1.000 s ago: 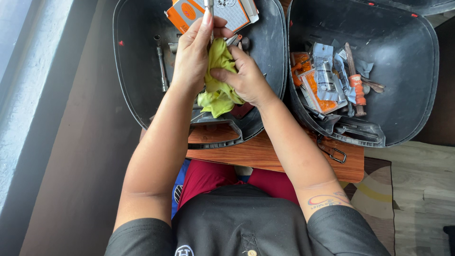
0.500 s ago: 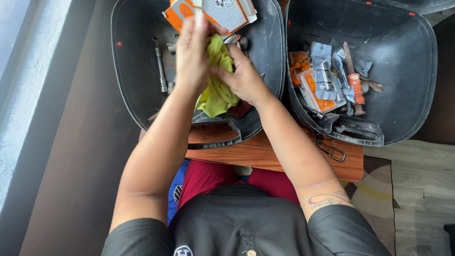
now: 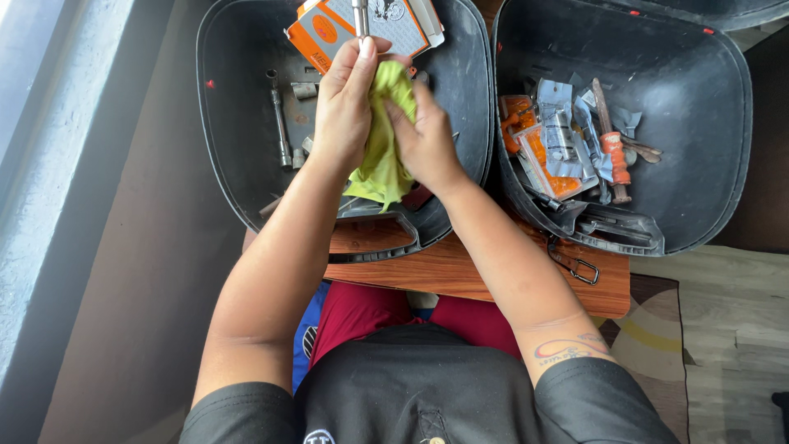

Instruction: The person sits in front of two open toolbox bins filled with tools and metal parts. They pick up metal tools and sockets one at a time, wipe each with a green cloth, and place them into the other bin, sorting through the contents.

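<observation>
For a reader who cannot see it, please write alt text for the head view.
Seen from above, a person's left hand and right hand both grip a yellow-green cloth, wrapped around a metal tool, over the left black tub. That tub holds an orange box and a metal socket wrench; the right black tub holds small packets and an orange-handled tool.

**Both hands closed together at twelve o'clock**

Both bare forearms reach forward from the shoulders and converge toward twelve o'clock. The left hand is uppermost, back to the camera, fingers curled shut and pointing toward one o'clock. The right hand sits just beside it at four o'clock, fingers bent in a closed pinch toward eleven o'clock. The right upper arm bears a small coloured tattoo.
</observation>
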